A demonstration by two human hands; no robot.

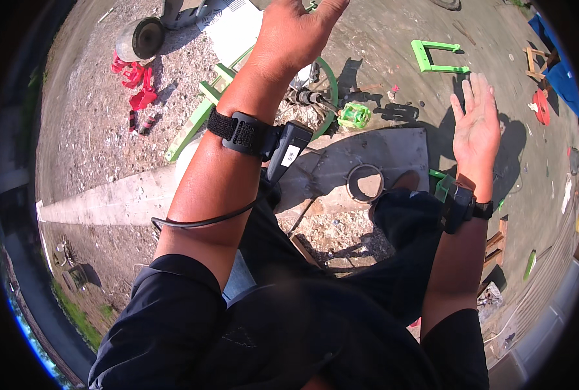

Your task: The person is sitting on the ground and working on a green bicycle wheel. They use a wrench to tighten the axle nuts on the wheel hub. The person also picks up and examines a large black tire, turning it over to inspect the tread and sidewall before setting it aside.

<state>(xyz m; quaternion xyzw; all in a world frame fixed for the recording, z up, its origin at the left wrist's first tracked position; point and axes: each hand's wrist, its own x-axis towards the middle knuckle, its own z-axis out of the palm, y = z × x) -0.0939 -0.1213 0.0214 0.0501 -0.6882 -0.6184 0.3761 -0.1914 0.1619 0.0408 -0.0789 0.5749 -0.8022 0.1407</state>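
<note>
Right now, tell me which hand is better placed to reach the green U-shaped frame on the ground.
Right. The right hand is open and empty, just below the green frame. The left hand is raised further left, over the green wheel; likely a longer reach.

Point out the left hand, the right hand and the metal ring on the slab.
left hand (296, 29), head view, on the back of the hand.
right hand (476, 127), head view, on the open palm.
metal ring (351, 179), head view, on its left rim.

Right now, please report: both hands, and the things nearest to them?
Left hand open, raised, empty. Right hand open, empty. Round grey metal ring on flat grey metal plate below, untouched. Green U-shaped frame beyond.
</note>
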